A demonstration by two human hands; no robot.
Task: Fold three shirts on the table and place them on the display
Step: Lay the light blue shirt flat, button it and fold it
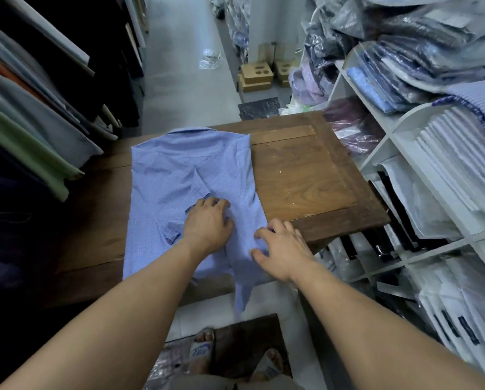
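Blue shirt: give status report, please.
Left hand on blue shirt, right hand at its edge. Partly folded, tail overhanging table. Nothing blocking.

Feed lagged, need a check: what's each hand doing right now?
Left hand: palm down on the blue shirt, fingers bent; grip cannot be told.
Right hand: open, fingers spread on the shirt's edge.

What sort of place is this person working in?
Probably a clothing shop or its stockroom. White shelves on the right hold stacks of bagged shirts, garments hang in a row on the left, and a blue shirt lies partly folded on a wooden table.
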